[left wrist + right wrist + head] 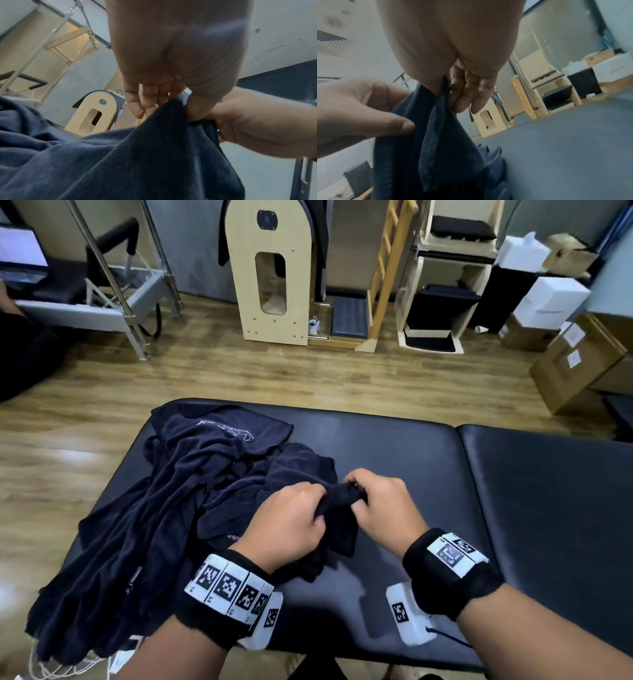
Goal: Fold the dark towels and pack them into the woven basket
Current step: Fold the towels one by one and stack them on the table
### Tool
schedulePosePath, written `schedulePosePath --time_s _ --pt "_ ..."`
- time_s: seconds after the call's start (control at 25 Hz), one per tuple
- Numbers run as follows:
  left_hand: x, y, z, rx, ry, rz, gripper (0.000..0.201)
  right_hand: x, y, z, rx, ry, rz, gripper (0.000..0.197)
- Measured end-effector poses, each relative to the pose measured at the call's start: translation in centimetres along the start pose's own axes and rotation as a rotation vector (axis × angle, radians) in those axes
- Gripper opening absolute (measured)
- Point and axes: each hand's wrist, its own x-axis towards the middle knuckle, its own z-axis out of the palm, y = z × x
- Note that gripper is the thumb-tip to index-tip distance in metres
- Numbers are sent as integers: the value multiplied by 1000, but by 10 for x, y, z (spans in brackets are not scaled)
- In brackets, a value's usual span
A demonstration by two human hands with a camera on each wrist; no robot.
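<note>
Both hands meet over the black padded table (394, 446), close together, each gripping the same bunched edge of one dark towel (337, 501). The left hand (287, 525) has its fingers curled round the cloth, thumb pressed against it; the left wrist view shows the towel (137, 155) running up into that grasp. The right hand (383, 505) pinches the fold just beside the left, and the right wrist view shows its fingers (467, 97) curled down onto a raised flap of the towel (436, 135), with the thumb of the left hand (359, 108) pressing the cloth from the other side. The held towel is lifted slightly above the table, its lower part hanging down toward the person.

A heap of dark towels (164, 508) lies crumpled on the left part of the table, spilling over its left and near edges; one towel at the far side of the heap shows pale lettering. A bit of pale woven netting (65, 667) shows below the heap at the table's near left corner; whether it is the basket cannot be told.

Beyond the table, on the wooden floor (308, 374), stands a pale wooden arched frame (274, 268), and cardboard boxes (579, 354) are stacked to the far right of the table.
</note>
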Motion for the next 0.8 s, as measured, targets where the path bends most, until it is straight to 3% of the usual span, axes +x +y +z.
schedulePosePath --time_s 0.2,0.36,0.52,0.68,0.8 --pt "34 45 4 -128 169 -54 24 -5 43 -50 -61 125 5 34" --pt "71 102 21 170 83 -3 23 -23 113 -110 -153 185 28 18" --pt "107 171 45 379 36 -70 10 -48 185 -177 -47 270 149 19" --pt "133 242 66 303 96 -119 10 -76 259 -251 20 395 202 23" --pt "138 290 83 102 82 -47 23 -95 298 -283 67 537 179 20"
